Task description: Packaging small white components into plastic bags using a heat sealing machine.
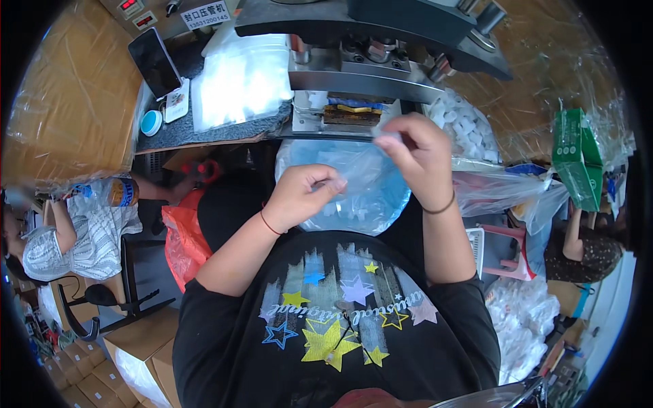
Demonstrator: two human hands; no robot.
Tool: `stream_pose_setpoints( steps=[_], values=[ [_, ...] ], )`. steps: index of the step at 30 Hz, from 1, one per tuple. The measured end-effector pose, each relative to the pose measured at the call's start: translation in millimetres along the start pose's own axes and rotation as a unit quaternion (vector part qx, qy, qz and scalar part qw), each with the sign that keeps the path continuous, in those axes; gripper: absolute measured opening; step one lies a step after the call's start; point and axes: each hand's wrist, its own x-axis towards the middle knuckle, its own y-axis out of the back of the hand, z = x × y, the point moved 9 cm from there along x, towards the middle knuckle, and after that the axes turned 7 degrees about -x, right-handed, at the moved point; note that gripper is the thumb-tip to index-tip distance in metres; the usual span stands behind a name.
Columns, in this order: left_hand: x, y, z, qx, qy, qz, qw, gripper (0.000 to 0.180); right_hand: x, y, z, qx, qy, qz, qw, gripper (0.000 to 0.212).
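Note:
My left hand (299, 196) is closed in a pinch, thumb against fingertips, over the near left side of a bin lined with a light blue plastic bag (371, 216). My right hand (423, 160) is also pinched, higher and farther forward, at the front edge of the press machine (374, 81). Something small and translucent may be at the right fingertips, but it is too blurred to name. What the left fingers hold, if anything, is hidden. Just beyond the right fingers lies the press bed (350, 114), with yellow and blue strips on it. Clear film shows inside the bin.
A stack of clear plastic bags (241, 85) lies left of the press, beside a phone (155, 62) and a round blue-lidded tub (151, 122). Small white pieces (464, 126) are heaped at right. A green box (575, 160) stands farther right. Other people sit on both sides.

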Motion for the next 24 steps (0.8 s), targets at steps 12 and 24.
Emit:
stream_pose_setpoints(
  steps=[12, 24],
  values=[
    [-10.3, -69.4, -32.9, -0.333, 0.203, -0.141, 0.91, 0.02, -3.2, 16.3, 31.7, -0.179, 0.039, -0.113, 0.977, 0.018],
    [51.8, 4.9, -23.6, -0.315, 0.031, 0.01, 0.949, 0.028, -14.1, 45.8, 154.1, -0.388, -0.062, -0.078, 0.916, 0.026]
  ],
)
